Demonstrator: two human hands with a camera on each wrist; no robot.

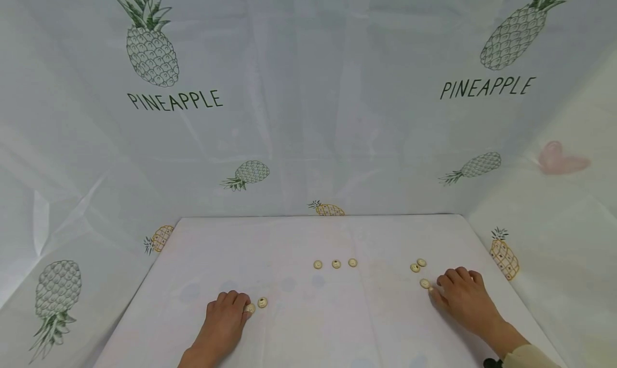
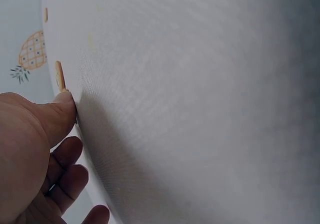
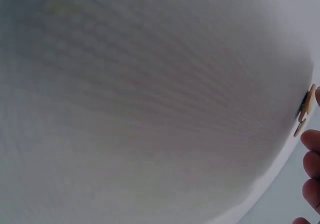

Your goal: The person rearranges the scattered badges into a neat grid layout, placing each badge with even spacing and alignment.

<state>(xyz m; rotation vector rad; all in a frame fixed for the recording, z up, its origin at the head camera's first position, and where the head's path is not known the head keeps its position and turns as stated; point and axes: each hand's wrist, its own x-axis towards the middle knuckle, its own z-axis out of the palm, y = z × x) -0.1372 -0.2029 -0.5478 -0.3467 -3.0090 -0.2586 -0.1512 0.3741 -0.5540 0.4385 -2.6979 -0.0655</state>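
Small round pale wooden buttons lie on the white-covered table. At the left, my left hand [image 1: 225, 321] pinches one button [image 1: 250, 308] between thumb and index finger, low at the cloth. Just right of it lies another button [image 1: 262, 302]. In the left wrist view, the thumb tip overlaps a button's edge [image 2: 59, 75]. On the right side, my right hand [image 1: 465, 298] is held low with fingers loosely bent, its thumb tip right at the edge of a button [image 1: 424, 283]. Beyond that one, two more buttons [image 1: 415, 268] [image 1: 421, 262] lie close together.
A row of three buttons, the middle one [image 1: 336, 264] among them, lies in the centre of the table [image 1: 308, 330]. Pineapple-printed cloth [image 1: 308, 116] hangs behind the table's far edge and along both sides.
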